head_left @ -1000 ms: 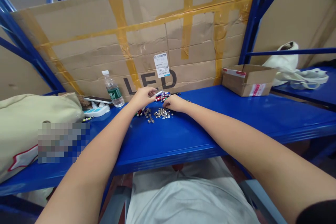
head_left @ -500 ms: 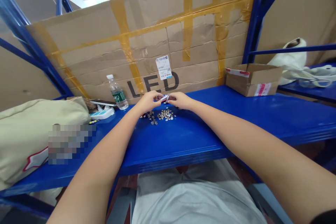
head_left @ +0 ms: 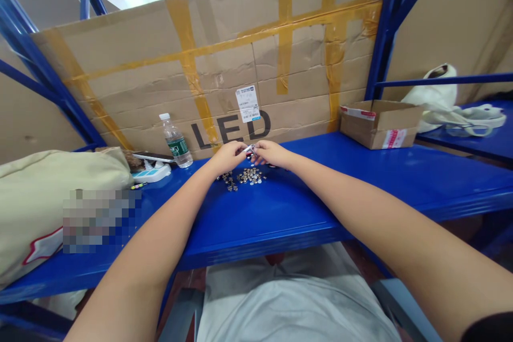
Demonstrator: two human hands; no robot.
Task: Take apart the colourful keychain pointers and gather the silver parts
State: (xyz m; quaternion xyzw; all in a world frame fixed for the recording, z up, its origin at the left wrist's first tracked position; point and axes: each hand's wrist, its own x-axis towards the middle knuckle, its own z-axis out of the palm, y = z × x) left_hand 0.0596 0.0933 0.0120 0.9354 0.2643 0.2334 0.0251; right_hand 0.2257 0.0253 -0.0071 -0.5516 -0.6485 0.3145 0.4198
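Held between both hands above the blue shelf (head_left: 272,214) is a small silvery object with some red on it (head_left: 249,149); its kind is too small to make out. My left hand (head_left: 229,155) is closed on its left side. My right hand (head_left: 272,153) pinches it from the right with bent fingers. Just below the hands lies a loose pile of small round metal pieces (head_left: 250,175), some shiny and some pale. Left of that pile are several darker metal pieces (head_left: 229,180), partly behind my left wrist.
A water bottle (head_left: 176,144), a white power strip (head_left: 152,172) with a phone (head_left: 154,156) above it, and a cream bag (head_left: 60,187) stand to the left. An open cardboard box (head_left: 380,123) is at the right. A large cardboard sheet (head_left: 224,80) walls off the back.
The right fingers have shifted slightly on the silvery object, and its red part shows lower, between the hands. The whole view has shifted slightly.
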